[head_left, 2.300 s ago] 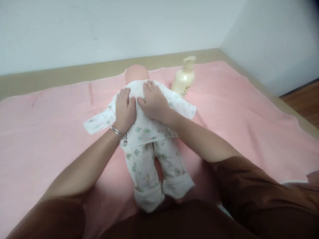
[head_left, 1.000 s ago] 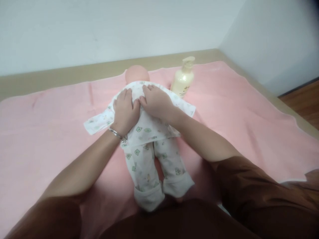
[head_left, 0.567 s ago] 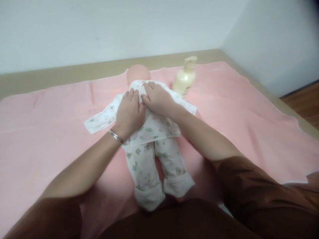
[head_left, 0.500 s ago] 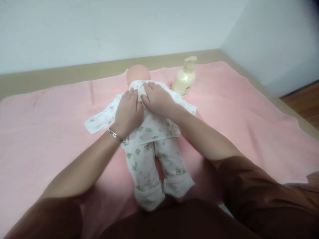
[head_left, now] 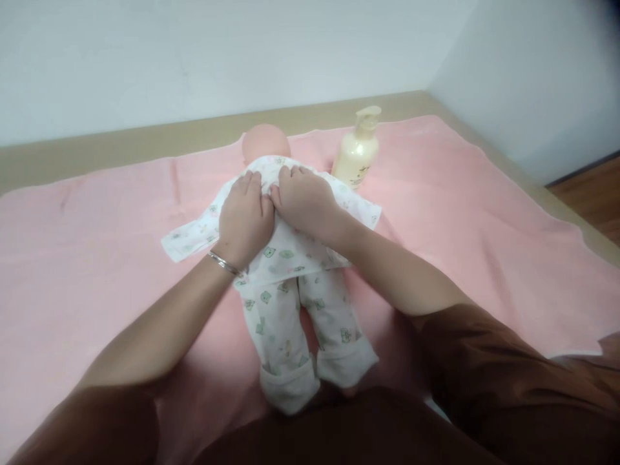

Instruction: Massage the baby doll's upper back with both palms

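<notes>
A bald baby doll [head_left: 266, 143] in a white printed shirt [head_left: 285, 255] and matching trousers [head_left: 276, 323] lies on a pink mat, head away from me. Its face does not show. My left hand [head_left: 246, 210] rests on the upper part of the shirt, fingers laid over the cloth and pointing towards the head. Beside it, my right hand [head_left: 306, 201] also lies on the shirt, its fingers bent a little over the cloth. Both thumbs come close together at the middle, and neither hand shows a thing lifted in it.
A cream pump bottle [head_left: 356, 155] stands on the pink mat [head_left: 436, 213], right of the doll's shoulder. Behind the mat runs a tan table edge [head_left: 145, 145] against a pale wall [head_left: 217, 58]. Wooden floor [head_left: 591, 194] shows at the right.
My right hand has shifted slightly down the shirt, and its fingers look more bent. My left hand stays almost in place. The whole view has shifted slightly.
</notes>
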`<state>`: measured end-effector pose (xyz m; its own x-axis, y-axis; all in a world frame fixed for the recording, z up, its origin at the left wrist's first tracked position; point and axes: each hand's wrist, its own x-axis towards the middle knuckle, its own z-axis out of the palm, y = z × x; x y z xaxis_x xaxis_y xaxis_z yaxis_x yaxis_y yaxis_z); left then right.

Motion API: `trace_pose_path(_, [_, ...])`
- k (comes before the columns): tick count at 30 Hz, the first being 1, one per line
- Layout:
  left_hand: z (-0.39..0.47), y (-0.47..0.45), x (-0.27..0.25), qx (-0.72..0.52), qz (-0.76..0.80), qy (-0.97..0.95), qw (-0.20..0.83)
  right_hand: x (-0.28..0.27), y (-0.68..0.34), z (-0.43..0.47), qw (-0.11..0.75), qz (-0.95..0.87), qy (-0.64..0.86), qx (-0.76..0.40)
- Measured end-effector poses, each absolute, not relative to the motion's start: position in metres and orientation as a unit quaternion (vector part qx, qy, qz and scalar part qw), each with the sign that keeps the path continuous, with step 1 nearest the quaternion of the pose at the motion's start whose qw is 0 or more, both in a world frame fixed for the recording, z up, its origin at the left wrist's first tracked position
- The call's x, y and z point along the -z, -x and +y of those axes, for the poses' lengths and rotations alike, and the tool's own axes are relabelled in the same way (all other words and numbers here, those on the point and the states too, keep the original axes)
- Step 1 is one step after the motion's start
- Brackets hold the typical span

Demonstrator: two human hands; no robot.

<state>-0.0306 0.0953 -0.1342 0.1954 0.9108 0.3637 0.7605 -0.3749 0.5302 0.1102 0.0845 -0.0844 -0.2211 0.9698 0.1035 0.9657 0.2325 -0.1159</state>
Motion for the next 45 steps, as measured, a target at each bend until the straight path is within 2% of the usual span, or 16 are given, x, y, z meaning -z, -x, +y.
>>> trace_pose_path(4, [0.087, 0.027, 0.132, -0.327, 0.535, -0.772, 0.107, 0.091, -0.112, 0.088, 0.101, -0.780, 0.617, -0.007])
trace_pose_path(13, [0.076, 0.020, 0.119, -0.254, 0.542, -0.797, 0.076, 0.096, -0.116, 0.092, 0.124, -0.778, 0.615, -0.024])
trace_pose_path(18, [0.083, 0.024, 0.123, -0.289, 0.533, -0.787, 0.114, 0.092, -0.112, 0.085, 0.103, -0.773, 0.626, 0.008])
trace_pose_path(28, [0.116, 0.045, 0.134, -0.327, 0.536, -0.758, 0.177, 0.108, -0.105, 0.072, 0.119, -0.802, 0.582, 0.069])
trace_pose_path(34, [0.111, 0.041, 0.135, -0.323, 0.541, -0.762, 0.150, 0.102, -0.111, 0.082, 0.154, -0.802, 0.577, 0.012])
trace_pose_path(39, [0.084, 0.025, 0.125, -0.262, 0.540, -0.793, 0.104, 0.103, -0.126, 0.109, 0.183, -0.799, 0.569, -0.062])
trace_pose_path(45, [0.077, 0.019, 0.122, -0.270, 0.529, -0.795, 0.121, 0.108, -0.125, 0.113, 0.173, -0.796, 0.578, -0.059])
